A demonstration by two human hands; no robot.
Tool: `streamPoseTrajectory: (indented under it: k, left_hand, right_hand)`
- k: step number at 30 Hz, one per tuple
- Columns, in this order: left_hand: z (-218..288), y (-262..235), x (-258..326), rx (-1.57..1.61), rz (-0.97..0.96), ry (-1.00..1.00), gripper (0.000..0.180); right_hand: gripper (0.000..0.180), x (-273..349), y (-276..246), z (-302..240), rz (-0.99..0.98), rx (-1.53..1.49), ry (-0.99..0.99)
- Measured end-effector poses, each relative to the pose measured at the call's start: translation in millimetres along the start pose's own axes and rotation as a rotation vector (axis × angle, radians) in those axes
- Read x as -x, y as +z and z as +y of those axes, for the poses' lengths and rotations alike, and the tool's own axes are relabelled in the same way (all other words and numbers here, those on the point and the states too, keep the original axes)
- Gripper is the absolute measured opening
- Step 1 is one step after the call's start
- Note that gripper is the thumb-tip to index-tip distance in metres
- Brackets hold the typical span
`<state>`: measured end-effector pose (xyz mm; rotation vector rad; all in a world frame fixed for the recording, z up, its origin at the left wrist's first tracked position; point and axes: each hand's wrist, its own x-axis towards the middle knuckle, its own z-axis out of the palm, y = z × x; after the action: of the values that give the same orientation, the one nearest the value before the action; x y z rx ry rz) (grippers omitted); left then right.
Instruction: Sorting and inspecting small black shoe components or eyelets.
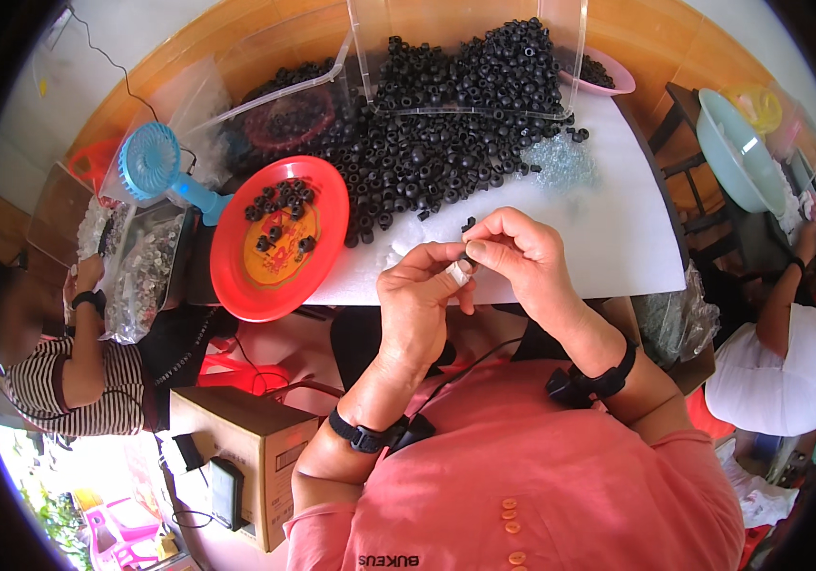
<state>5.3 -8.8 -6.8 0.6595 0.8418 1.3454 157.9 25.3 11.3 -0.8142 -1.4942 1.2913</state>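
Observation:
My left hand (419, 303) and my right hand (522, 255) meet over the near edge of the white table (608, 238). The left fingers pinch a small pale cylindrical part (458, 273). My right thumb and forefinger hold a small black rubber ring (468, 259) against it. A big heap of the same black rings (427, 157) lies just beyond my hands. A red plate (279, 238) to the left holds several black rings.
Clear plastic bins (465, 57) with more rings stand at the back. A blue hand fan (153, 162) lies at the left, a pink bowl (608, 81) at the back right. Another person sits at each side. A cardboard box (236, 447) stands below left.

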Motion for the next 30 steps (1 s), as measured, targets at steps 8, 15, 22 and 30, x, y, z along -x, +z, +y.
streamPoseTrajectory:
  k: [8, 15, 22, 30]
  left_hand:
    - [3, 6, 2, -0.054, 0.03, 0.01, 0.017]
    - [2, 3, 2, -0.082, 0.001, 0.004, 0.016]
    - [3, 3, 1, -0.075, 0.011, -0.02, 0.014]
    - [-1, 2, 3, -0.106, 0.017, 0.002, 0.014]
  right_hand:
    - [0.004, 3, -5, 7, 0.032, 0.104, -0.097]
    - [0.005, 8, -2, 8, 0.087, 0.292, -0.162]
    - [0.008, 5, -11, 2, 0.009, 0.462, -0.398]
    - [0.012, 3, -8, -3, 0.019, 0.77, -0.55]
